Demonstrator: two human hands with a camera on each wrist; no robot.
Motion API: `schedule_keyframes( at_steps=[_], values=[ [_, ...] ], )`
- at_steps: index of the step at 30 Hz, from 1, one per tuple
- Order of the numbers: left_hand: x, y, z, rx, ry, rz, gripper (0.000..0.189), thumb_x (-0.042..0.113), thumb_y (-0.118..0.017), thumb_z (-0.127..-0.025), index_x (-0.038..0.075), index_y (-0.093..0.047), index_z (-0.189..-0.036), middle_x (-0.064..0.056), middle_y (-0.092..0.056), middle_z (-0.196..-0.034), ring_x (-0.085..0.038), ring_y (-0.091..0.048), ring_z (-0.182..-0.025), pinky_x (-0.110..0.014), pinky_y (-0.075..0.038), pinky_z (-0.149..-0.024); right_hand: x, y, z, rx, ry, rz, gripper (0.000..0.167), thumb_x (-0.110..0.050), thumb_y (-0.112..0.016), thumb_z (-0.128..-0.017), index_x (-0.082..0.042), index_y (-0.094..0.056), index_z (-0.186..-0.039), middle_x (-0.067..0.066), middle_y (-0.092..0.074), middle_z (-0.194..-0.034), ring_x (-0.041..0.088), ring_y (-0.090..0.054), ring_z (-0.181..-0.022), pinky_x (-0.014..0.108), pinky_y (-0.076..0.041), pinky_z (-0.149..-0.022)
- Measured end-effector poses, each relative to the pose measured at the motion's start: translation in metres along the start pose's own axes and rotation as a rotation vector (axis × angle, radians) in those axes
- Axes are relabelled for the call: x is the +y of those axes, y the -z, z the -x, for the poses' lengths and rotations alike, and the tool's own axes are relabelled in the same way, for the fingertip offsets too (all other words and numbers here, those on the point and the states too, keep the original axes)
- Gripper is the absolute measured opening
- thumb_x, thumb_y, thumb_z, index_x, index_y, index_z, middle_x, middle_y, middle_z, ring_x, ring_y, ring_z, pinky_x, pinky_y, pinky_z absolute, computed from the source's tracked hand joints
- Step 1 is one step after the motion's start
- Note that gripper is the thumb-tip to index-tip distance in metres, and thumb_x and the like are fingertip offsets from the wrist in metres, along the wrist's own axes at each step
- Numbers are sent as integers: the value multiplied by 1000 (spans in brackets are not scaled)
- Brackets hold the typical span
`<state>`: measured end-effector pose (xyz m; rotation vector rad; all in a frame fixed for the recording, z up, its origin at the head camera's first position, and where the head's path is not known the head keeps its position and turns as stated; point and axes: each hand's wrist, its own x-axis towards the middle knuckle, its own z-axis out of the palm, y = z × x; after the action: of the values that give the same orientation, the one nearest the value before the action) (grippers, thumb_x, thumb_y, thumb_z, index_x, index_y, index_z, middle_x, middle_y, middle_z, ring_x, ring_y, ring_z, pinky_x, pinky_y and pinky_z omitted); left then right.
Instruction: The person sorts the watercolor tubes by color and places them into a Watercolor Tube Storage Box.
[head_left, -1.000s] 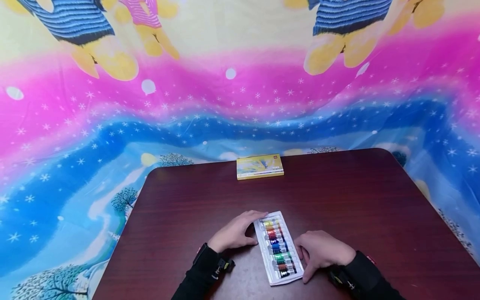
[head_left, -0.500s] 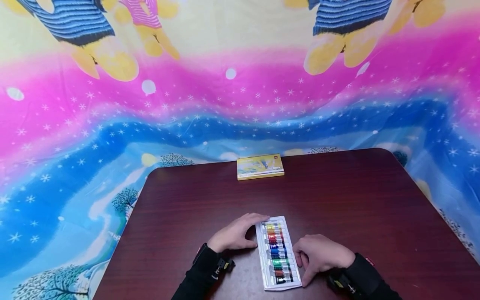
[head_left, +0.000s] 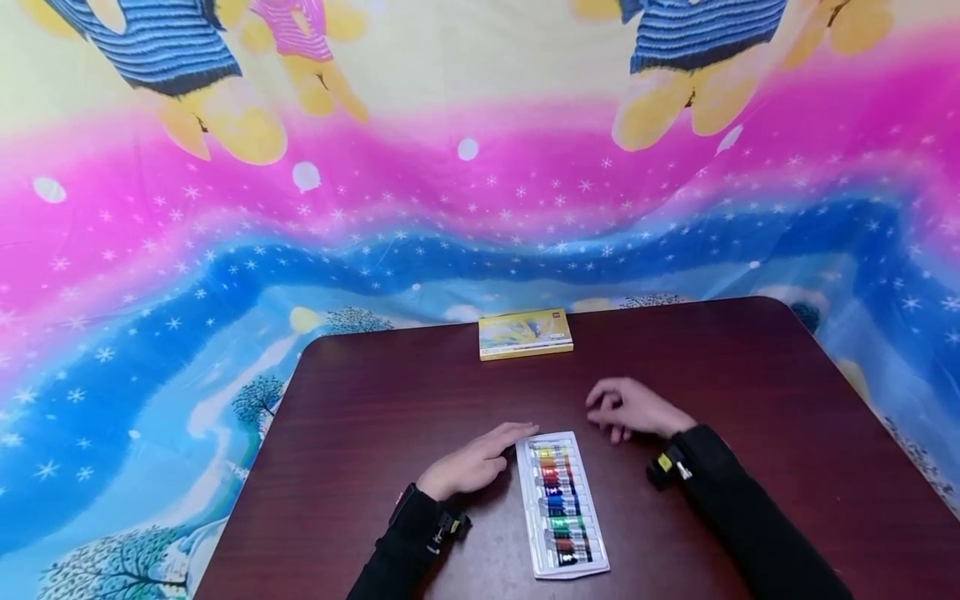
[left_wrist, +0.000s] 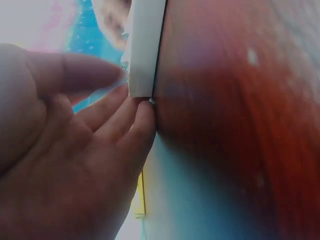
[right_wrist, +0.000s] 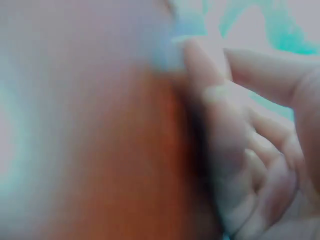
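A white plastic tray (head_left: 528,518) lies lengthwise on the table, holding a row of small paint tubes (head_left: 566,505) in yellow, red, blue, green, brown and black. My left hand (head_left: 471,463) is at its far left corner, fingers fairly straight and fingertips touching the edge. In the left wrist view, the tray's white side (left_wrist: 145,55) meets those fingertips, the thumb lying close along it. My right hand (head_left: 633,408) is above the table, beyond the tray's right side, apart from it. Its fingers are loosely bent with nothing in them; the right wrist view is blurred.
A flat yellow box (head_left: 525,335) lies near the far edge of the dark red-brown table (head_left: 390,392). Behind the table hangs a printed cloth (head_left: 450,208) in pink and blue.
The tray has turned slightly and shifted a little toward me. My right hand has left the tray's near right corner and moved away across the table. The left hand stays at the far corner.
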<state>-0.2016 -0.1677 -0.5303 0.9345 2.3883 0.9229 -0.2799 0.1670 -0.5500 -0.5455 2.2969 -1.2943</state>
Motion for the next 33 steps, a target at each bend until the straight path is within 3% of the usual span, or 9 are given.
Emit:
schedule_keyframes(
  at_steps=[2, 4, 7, 9, 12, 17, 20, 26, 33],
  values=[
    [-2, 0, 0, -1, 12, 4, 55, 12, -42, -110, 17, -32, -164, -6, -34, -167, -23, -33, -154, -43, -31, -125, 4, 10, -20, 112, -15, 9, 38, -17, -72, -99, -5, -61, -133, 15, -68, -93, 26, -69, -64, 38, -59, -56],
    [-2, -1, 0, -4, 21, -10, 54, 27, -45, -112, 20, -33, -164, -3, -35, -167, -21, -36, -153, -42, -34, -124, 4, 16, -38, 215, -3, 91, 50, -17, -72, -99, -5, -53, -144, 17, -65, -107, 24, -67, -71, 37, -58, -63],
    [-1, -2, 0, -3, 29, -48, 62, 41, -55, -108, 23, -35, -163, 0, -36, -166, -19, -38, -152, -42, -36, -123, -2, 22, -61, 327, 63, 312, 63, -19, -73, -98, -7, -45, -154, 20, -54, -130, 29, -64, -96, 44, -56, -81],
    [-1, -3, 0, -2, 31, -71, 66, 43, -61, -104, 24, -36, -162, 2, -37, -166, -18, -38, -152, -42, -37, -122, -7, 23, -73, 355, 120, 460, 66, -21, -74, -97, -9, -45, -156, 20, -46, -146, 36, -56, -120, 51, -51, -96],
    [0, -3, 0, -1, 23, -87, 66, 41, -64, -103, 24, -38, -162, 3, -39, -165, -18, -38, -152, -43, -37, -122, -13, 24, -87, 322, 183, 593, 68, -22, -74, -97, -11, -45, -157, 19, -35, -163, 41, -33, -149, 59, -40, -114],
    [-1, -3, -1, 0, 19, -103, 65, 40, -63, -103, 25, -38, -162, 3, -40, -164, -18, -38, -152, -43, -37, -122, -15, 20, -97, 187, 137, 639, 68, -27, -68, -102, -13, -39, -161, 18, -24, -170, 40, -18, -158, 58, -35, -120],
    [-2, -2, 0, -4, 34, -92, 65, 40, -63, -103, 26, -38, -162, 4, -39, -165, -17, -37, -152, -42, -36, -123, -17, 19, -97, 164, 109, 638, 66, -27, -67, -103, -14, -38, -161, 18, -25, -170, 40, -18, -158, 57, -34, -121],
    [-5, 0, 0, 9, 29, -98, 65, 38, -64, -104, 24, -38, -161, 3, -41, -164, -17, -39, -151, -42, -37, -122, -23, 14, -91, 173, 133, 653, 63, -25, -68, -102, -12, -44, -158, 20, -31, -167, 41, -25, -156, 56, -37, -119],
    [-6, 1, -2, 30, 20, -98, 66, 37, -64, -103, 22, -38, -162, 0, -41, -163, -18, -41, -150, -41, -39, -121, -31, 6, -67, 198, 189, 741, 57, -23, -74, -97, -9, -56, -150, 23, -43, -159, 43, -34, -151, 56, -41, -116]
  ],
)
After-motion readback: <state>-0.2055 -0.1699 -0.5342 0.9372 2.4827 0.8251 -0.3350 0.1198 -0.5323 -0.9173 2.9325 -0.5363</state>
